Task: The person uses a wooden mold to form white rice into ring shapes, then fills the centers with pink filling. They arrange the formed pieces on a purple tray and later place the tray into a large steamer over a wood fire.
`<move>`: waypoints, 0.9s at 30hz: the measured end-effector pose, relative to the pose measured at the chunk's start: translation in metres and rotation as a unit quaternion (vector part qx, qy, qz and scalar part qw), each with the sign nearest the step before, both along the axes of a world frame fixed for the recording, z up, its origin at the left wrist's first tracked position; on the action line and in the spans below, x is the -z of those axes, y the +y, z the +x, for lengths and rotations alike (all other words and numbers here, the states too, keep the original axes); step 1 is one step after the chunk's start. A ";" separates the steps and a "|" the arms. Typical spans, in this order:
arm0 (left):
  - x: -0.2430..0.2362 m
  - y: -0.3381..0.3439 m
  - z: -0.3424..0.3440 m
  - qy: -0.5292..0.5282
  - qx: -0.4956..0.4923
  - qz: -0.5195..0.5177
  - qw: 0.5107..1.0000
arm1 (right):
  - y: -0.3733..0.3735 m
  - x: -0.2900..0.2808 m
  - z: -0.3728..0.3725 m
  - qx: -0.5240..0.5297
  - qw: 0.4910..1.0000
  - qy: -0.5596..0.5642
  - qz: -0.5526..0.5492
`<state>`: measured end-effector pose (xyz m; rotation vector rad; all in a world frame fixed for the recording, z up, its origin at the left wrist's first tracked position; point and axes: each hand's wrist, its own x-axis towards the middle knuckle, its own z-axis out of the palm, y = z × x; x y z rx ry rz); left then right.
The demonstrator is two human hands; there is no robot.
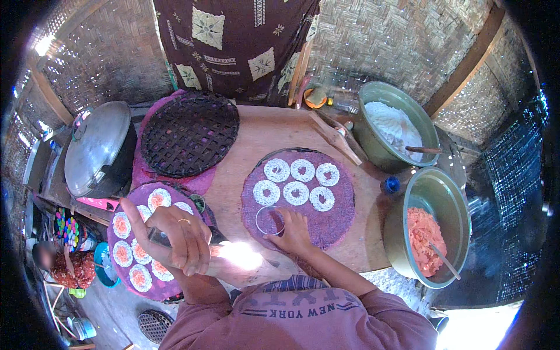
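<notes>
My right hand (296,232) is closed on the edge of a thin, clear ring mold (269,221), which rests on a round tray covered with purple cloth (334,228). Several white, crumbly rings (296,193) lie on that cloth in two rows, just beyond the mold. My left hand (182,238) is raised over the left side, one finger stretched out and the others curled. Something dark and glassy shows at its palm, but I cannot make it out. Beneath it lies another purple-covered round tray (118,256) bearing white rounds with orange-pink centres (140,277).
At the right stand a green basin of white flour-like powder (396,125) and another with orange-pink crumbly mix (426,236), each with a spoon. A dark lattice tray (191,133) and a lidded metal pot (98,149) are at the back left. Another person (73,268) is at the far left.
</notes>
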<state>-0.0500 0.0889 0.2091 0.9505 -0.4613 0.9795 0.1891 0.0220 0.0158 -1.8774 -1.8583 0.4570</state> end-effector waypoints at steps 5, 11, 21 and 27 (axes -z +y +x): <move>0.014 0.017 0.000 0.009 -0.083 -0.110 0.990 | -0.005 -0.049 0.030 -0.105 0.891 0.397 -0.193; 0.068 0.085 0.070 0.041 -0.192 -0.397 0.897 | 0.011 -0.122 0.082 -0.149 0.727 0.480 -0.469; 0.186 0.117 0.086 -0.061 -0.119 -0.450 0.883 | 0.045 -0.100 0.087 -0.074 0.801 0.321 -0.500; 0.190 0.135 0.083 -0.069 -0.120 -0.431 0.892 | 0.057 -0.085 0.079 -0.027 0.848 0.265 -0.457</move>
